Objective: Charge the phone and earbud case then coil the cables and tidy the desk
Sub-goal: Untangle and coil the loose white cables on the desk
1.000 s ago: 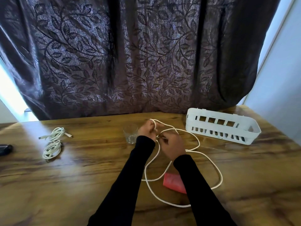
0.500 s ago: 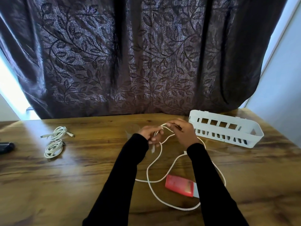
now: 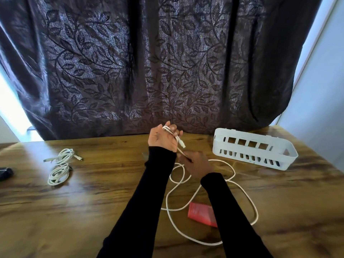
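A home room, wooden desk (image 3: 93, 202), leaf-patterned dark curtain (image 3: 167, 62) (daylight at its edges), pale wall (image 3: 320, 90)

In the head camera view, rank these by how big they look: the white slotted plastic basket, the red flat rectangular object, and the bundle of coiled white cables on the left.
1. White slotted plastic basket, clearly largest.
2. Coiled white cable bundle and red flat rectangular object: unsure, since the right sleeve hides part of the red one.

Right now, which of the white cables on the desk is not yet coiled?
The long white cable by the red phone sprawls in loose loops, one end around the left hand. The two cables at the left are bundled.
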